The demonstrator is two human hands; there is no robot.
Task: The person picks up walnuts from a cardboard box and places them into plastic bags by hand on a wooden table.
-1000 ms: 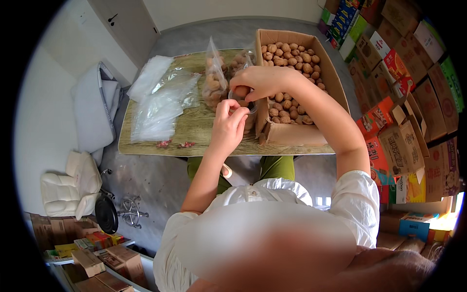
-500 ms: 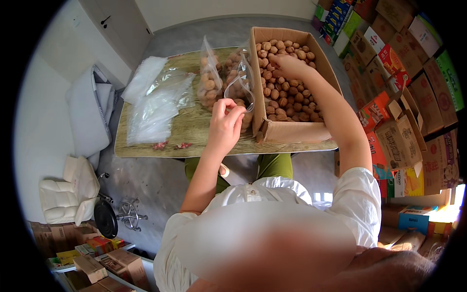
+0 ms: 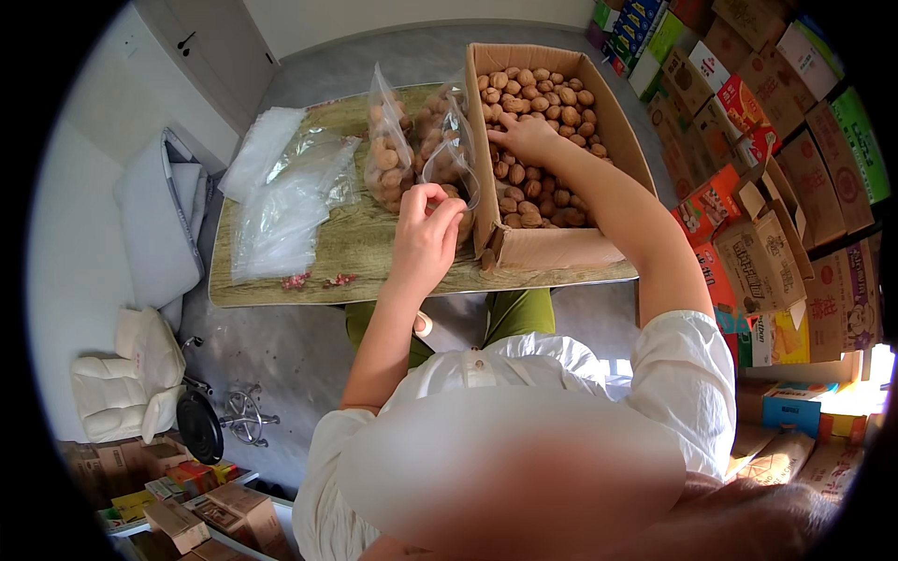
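Brown walnuts (image 3: 531, 189) lie in a cardboard box (image 3: 552, 249) along the right edge of the tabletop (image 3: 365, 245); the right hand (image 3: 526, 140) touches them, fingers apart. Nearer the front edge, the left hand (image 3: 424, 245) pinches a clear bag (image 3: 447, 171).

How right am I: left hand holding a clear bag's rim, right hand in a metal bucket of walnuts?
No bucket: the head view shows the right hand in a cardboard box of walnuts. The left hand holds the clear bag by its rim.
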